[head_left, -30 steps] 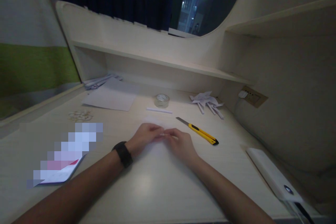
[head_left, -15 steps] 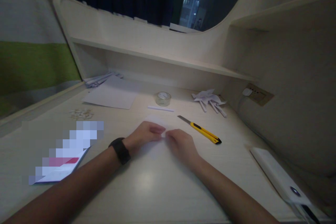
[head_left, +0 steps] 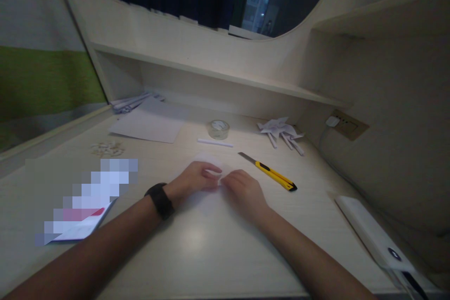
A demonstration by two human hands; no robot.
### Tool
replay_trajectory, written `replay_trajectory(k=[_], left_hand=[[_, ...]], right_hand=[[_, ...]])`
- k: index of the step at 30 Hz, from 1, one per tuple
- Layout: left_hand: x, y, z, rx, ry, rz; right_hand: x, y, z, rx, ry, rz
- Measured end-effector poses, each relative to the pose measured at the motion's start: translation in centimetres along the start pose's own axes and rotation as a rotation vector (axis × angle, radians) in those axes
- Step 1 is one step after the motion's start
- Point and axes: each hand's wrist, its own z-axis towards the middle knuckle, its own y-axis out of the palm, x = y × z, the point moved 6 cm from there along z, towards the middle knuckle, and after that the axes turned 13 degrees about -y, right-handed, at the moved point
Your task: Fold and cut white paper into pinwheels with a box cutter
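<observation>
Right now the left hand (head_left: 191,180) and right hand (head_left: 244,190) pinch a small white paper (head_left: 211,159) flat on the desk (head_left: 211,253), fingertips meeting. Uneven pressure could skew the crease, and the open knife (head_left: 269,172) lies near the right hand.

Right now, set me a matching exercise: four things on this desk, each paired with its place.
Things:
1. knife
2. tape roll
3. power bank
4. paper scraps

Places:
A. near right edge of the desk
B. under the shelf, by the wall socket
C. just right of the right hand
D. behind a white stick

Pairs: 1-C, 2-D, 3-A, 4-B
</observation>
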Motion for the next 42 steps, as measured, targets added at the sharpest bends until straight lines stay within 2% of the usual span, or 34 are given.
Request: replay_trajectory(k=[6, 9, 15, 21, 32, 42], left_hand=[[-0.2, -0.2, 0.3, 0.027, -0.031, -0.016], [-0.4, -0.3, 0.4, 0.003, -0.031, -0.006], [0.1, -0.5, 0.5, 0.035, 0.040, 0.215], [0.8, -0.2, 0.0, 0.041, 0.030, 0.280], [-0.6, -0.2, 0.5, -0.006, -0.080, 0.019], [0.1, 0.1, -0.2, 0.014, -0.091, 0.035]], right_hand=[[-0.2, 0.1, 0.0, -0.062, 0.001, -0.087], [-0.3, 0.3, 0.0, -0.077, -0.017, -0.135], [-0.4, 0.3, 0.1, -0.067, -0.031, -0.141], [-0.5, 0.4, 0.0, -0.080, -0.037, -0.141], [-0.7, 0.1, 0.0, -0.074, -0.048, -0.175], [-1.0, 0.2, 0.1, -0.088, -0.064, -0.180]])
